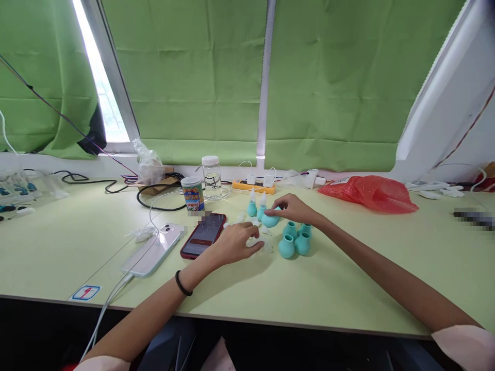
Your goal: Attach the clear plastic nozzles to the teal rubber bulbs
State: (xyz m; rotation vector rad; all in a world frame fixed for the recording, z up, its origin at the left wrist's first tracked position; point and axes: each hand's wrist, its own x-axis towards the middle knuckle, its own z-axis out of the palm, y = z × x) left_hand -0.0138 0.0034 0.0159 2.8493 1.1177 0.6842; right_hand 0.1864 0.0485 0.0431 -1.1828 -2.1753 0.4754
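Note:
My right hand (pixel 292 208) pinches a teal rubber bulb (pixel 270 218), tilted on its side above the table. My left hand (pixel 238 242) hovers over small clear plastic pieces (pixel 266 243), its fingers apart and nothing seen between them. Behind the held bulb stand two teal bulbs with clear tips, one at the left (pixel 252 208) and one beside it (pixel 261 210). Several open-necked teal bulbs (pixel 286 246) are grouped upright to the right, below my right wrist.
A red-cased phone (pixel 204 236) lies left of my left hand, with a cabled white phone (pixel 154 251) beyond it. Farther back are a printed can (pixel 193 195), a lidded jar (pixel 211 178), an orange power strip (pixel 253 187) and a red plastic bag (pixel 367 194).

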